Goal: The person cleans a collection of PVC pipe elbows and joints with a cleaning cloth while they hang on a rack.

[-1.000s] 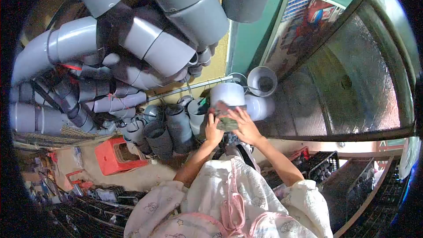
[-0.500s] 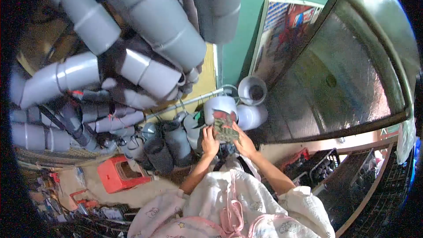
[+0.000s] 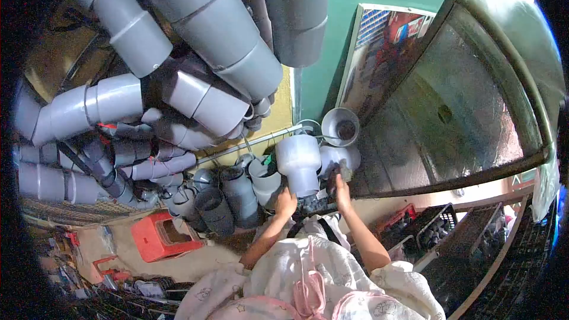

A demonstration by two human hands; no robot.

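Observation:
A grey plastic pipe reducer (image 3: pixel 299 157), wide at the top and narrower below, stands between my two hands. My left hand (image 3: pixel 286 202) is beside its narrow lower end, fingertips right at the edge, fingers pointing up with nothing visible in them. To the right, my right hand (image 3: pixel 342 194) is raised with its fingers closed on a small crumpled greyish-green cloth (image 3: pixel 347 173), mostly hidden behind the fingers. Just beyond that hand lies another light grey pipe fitting (image 3: pixel 335 157). A flared grey fitting (image 3: pixel 341 126) sits behind it.
Large grey pipe fittings (image 3: pixel 228 35) hang in rows at upper left. Darker fittings (image 3: pixel 238 195) hang from a metal rail (image 3: pixel 252 144). A big dark framed panel (image 3: pixel 444 112) leans at right, above black crates (image 3: pixel 435 225). A red plastic stool (image 3: pixel 160 238) stands at lower left.
My hands have moved apart and down from the patterned green-and-red cloth they held together. The cloth is now bunched at my right hand, and the reducer's lower part has come into view.

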